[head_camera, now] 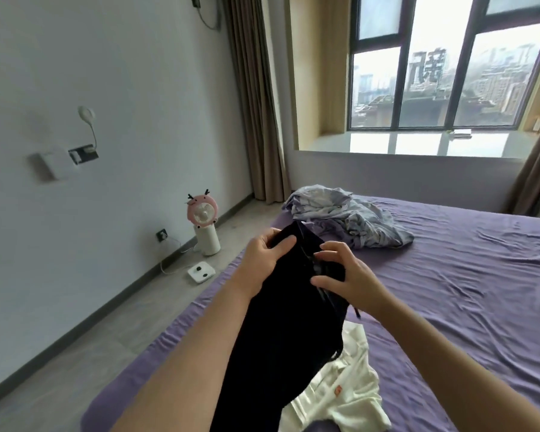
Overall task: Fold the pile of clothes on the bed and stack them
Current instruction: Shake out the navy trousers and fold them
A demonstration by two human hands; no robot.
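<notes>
We've got a dark garment [281, 322] lifted up over the bed [465, 275], held btwn both hands. Our left hand [262, 263] grips its top edge on the left side, thumb over the front of the cloth, fingers curled behind. Our right hand [346, 272] pinches the top edge on the right w/ fingertips bent onto the fabric, thumb lower down. The garment hangs from the hands down toward us, covering part of a white shirt [340, 394] that lies crumpled on the purple sheet near the bed's front edge; small orange tag visible on the shirt. Further back, near the bed's far left corner, a pale blue-grey crumpled garment [349, 219] lies in a heap, well apart from the white one.

On the floor left of the bed: a pink fan [201, 226] on a white base, against the wall, and a white flat scale [201, 272] just beside it. Window [443, 67] and curtain [256, 98] at the back.
</notes>
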